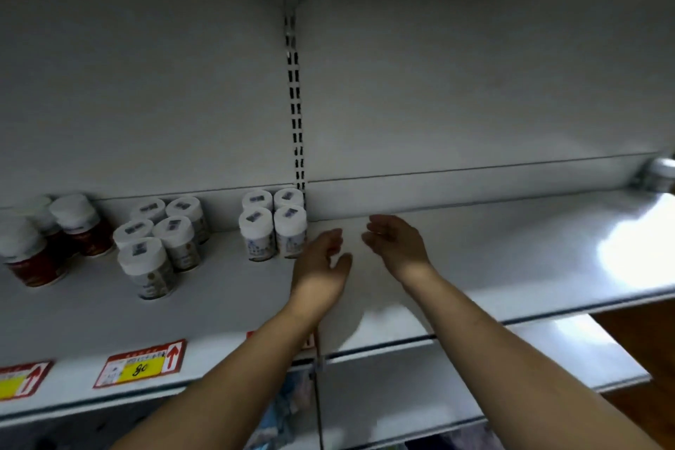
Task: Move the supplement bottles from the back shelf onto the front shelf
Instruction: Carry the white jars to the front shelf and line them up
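Observation:
Several white supplement bottles [272, 226] with white caps stand in a tight block at the back of a grey shelf [475, 252], just left of the slotted upright. My left hand [321, 259] hovers over the shelf right beside this block, fingers relaxed and holding nothing. My right hand [396, 241] is a little to the right, palm turned inward, also holding nothing. Another cluster of white bottles [160, 241] stands further left. Red-labelled bottles [44, 241] sit at the far left.
A slotted metal upright [296, 113] runs up the back panel. Price tags [140, 363] hang on the shelf's front edge. A white-capped jar [659, 175] sits at the far right back. A lower shelf [548, 351] juts out below.

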Tool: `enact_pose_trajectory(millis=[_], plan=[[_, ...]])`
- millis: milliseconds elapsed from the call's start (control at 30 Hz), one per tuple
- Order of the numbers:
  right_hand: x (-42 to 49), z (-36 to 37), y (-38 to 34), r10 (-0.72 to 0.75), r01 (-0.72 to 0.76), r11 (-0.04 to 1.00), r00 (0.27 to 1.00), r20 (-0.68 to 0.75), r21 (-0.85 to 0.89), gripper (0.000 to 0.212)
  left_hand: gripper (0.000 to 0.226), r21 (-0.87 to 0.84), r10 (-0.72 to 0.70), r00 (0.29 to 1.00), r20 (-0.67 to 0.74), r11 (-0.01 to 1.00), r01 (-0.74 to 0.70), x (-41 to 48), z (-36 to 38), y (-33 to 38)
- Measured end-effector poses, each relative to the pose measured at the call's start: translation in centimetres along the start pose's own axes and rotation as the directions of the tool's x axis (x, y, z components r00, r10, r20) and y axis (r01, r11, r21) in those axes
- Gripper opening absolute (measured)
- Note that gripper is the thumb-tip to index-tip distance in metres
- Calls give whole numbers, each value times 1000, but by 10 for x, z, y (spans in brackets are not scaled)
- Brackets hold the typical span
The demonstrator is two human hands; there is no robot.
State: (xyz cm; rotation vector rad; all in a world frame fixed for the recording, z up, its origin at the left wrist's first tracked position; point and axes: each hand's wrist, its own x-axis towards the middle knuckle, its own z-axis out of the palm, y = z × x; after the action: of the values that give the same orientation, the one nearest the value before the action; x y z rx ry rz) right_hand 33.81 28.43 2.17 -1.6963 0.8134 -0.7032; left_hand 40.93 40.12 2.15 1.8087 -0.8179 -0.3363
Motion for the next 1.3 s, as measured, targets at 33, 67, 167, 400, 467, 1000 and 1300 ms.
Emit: enact_pose_trajectory(millis=[33,67,167,400,467,1000,1300], plan=[[-7,-15,0,-3,3,1000,1000,-29,3,38,39,-9,27,1000,8,1000,-27,-3,12,10],[-14,-32,1,-8,9,1000,998,-61,11,38,39,-15,47,999,19,999,-47,-8,26,19],[-37,-95,7,-15,23,998,990,-142,58,36,40,-62,94,992,86,994,-89,-28,79,48],[-100,-297,50,13,32,991,943,-332,132,31,36,-305,123,980,159,950,-70,-82,246,138],[-114,-357,62,39,18,988,930,-367,151,32,35,-364,106,980,168,931,-38,-96,293,165],[-13,-599,140,34,5,995,919,-394,98,32,35,-278,118,977,180,958,-64,-54,546,264],[94,-690,174,95,-97,995,959,-266,8,36,35,-155,-28,992,119,987,46,17,639,289]])
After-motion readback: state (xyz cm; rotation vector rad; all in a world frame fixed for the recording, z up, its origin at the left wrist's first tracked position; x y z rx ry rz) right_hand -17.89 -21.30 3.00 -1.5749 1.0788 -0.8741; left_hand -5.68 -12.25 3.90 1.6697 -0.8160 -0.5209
